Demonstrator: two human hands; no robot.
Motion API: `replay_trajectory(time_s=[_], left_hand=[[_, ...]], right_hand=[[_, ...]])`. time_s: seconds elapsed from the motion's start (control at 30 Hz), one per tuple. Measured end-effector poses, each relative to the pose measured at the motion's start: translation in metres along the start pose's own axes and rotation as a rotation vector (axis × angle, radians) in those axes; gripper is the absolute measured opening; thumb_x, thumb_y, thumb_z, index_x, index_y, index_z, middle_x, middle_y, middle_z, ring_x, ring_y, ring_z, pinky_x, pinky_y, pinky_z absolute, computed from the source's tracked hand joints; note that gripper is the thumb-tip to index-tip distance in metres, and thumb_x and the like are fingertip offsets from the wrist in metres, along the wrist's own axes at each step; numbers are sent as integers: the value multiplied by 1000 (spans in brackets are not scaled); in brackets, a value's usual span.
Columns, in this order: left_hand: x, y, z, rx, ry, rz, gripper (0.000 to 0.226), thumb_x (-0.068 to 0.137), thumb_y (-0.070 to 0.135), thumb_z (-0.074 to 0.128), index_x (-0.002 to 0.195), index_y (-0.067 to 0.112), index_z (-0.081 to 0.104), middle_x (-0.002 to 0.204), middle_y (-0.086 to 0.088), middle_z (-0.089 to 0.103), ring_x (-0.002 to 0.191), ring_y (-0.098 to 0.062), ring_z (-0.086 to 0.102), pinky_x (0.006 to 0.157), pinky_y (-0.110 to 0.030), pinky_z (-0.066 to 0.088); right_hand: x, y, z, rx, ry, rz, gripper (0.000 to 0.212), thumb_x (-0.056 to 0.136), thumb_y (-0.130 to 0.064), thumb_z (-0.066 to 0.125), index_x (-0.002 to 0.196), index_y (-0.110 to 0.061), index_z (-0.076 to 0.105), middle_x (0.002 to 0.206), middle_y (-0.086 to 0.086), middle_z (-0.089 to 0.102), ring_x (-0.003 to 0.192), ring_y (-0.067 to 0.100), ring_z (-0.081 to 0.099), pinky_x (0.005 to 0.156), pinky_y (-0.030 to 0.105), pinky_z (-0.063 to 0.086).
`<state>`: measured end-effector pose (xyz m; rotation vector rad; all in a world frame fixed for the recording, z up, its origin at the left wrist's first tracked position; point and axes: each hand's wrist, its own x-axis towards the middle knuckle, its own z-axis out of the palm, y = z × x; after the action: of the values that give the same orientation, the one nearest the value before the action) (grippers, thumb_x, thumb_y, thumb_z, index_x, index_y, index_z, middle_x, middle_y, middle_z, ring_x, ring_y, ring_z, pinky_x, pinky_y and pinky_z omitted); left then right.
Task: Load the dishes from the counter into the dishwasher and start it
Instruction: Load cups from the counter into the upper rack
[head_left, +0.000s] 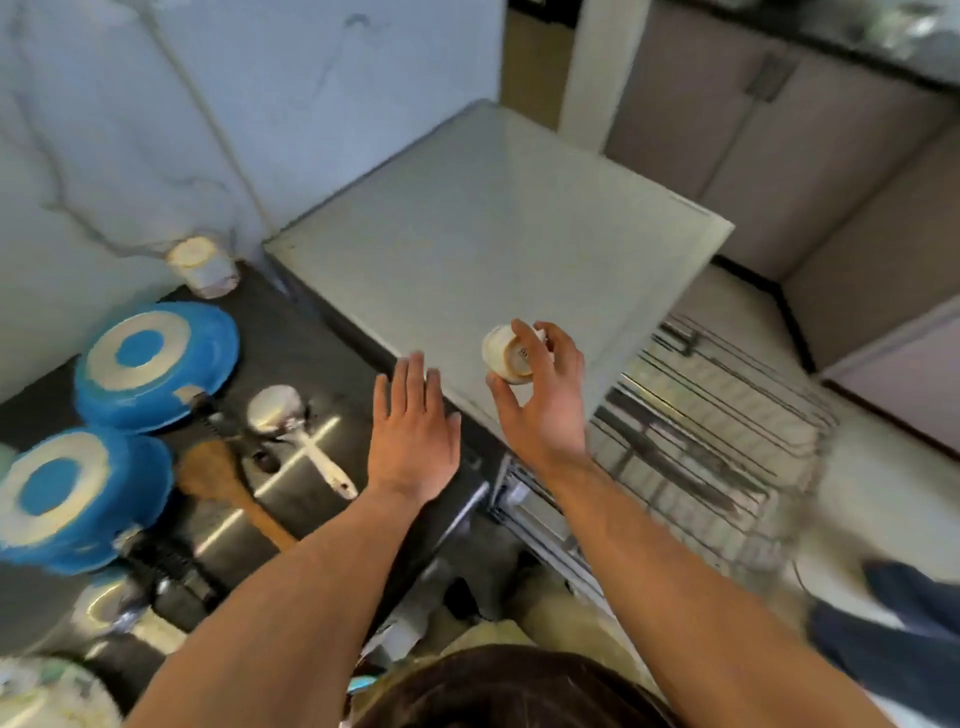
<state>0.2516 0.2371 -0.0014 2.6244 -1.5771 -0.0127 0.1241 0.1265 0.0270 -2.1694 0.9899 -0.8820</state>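
Head view, middle of the frame: the right hand (545, 400) holds a small white cup (505, 357) by the fingertips, in the air left of the dishwasher rack (727, 441). It could slip from that light hold and break. The left hand (413, 436) is flat, holding nothing.

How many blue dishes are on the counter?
2. The far blue dish lies upside down near the wall; the near blue dish at the left edge. Others may be hidden.
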Motion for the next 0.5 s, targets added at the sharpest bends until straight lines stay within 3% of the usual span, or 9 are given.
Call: replay_trajectory(time_s=[0.13, 0.23, 0.33, 0.43, 0.5], left_hand=[[9, 89, 4, -69, 50, 376, 67, 100, 38, 44, 154, 2, 28, 166, -18, 13, 154, -34, 7, 124, -56, 8], [-7, 157, 25, -108, -6, 599, 74, 93, 29, 55, 155, 1, 26, 165, -19, 16, 154, -33, 8, 124, -56, 11], [-32, 205, 53, -56, -174, 716, 74, 91, 23, 47, 157, 2, 22, 167, -17, 10, 155, -30, -2, 125, -52, 4], [-50, 235, 79, 79, -446, 760, 69, 99, 18, 33, 160, 5, 5, 167, -15, -11, 154, -29, -16, 123, -47, -13], [-57, 252, 92, 167, -625, 749, 68, 100, 17, 33, 160, 6, 2, 167, -15, -12, 154, -30, -13, 124, -47, -9]], right_hand=[[-38, 50, -57, -61, 195, 174, 61, 87, -23, 74, 142, -24, 47, 148, 8, 36, 133, 23, 34, 99, 36, 43], [-74, 90, -97, -67, 318, 345, 60, 85, -24, 77, 139, -22, 51, 143, 8, 42, 130, 22, 39, 102, 36, 44], [-113, 134, -132, -83, 311, 499, 61, 83, -26, 80, 137, -26, 51, 140, 5, 45, 128, 21, 44, 102, 33, 44], [-149, 178, -160, -105, 215, 635, 62, 81, -22, 80, 136, -27, 51, 140, 1, 46, 127, 21, 47, 102, 42, 49], [-167, 206, -174, -124, 141, 711, 65, 79, -17, 79, 137, -25, 50, 140, -1, 46, 126, 21, 48, 103, 45, 48]])
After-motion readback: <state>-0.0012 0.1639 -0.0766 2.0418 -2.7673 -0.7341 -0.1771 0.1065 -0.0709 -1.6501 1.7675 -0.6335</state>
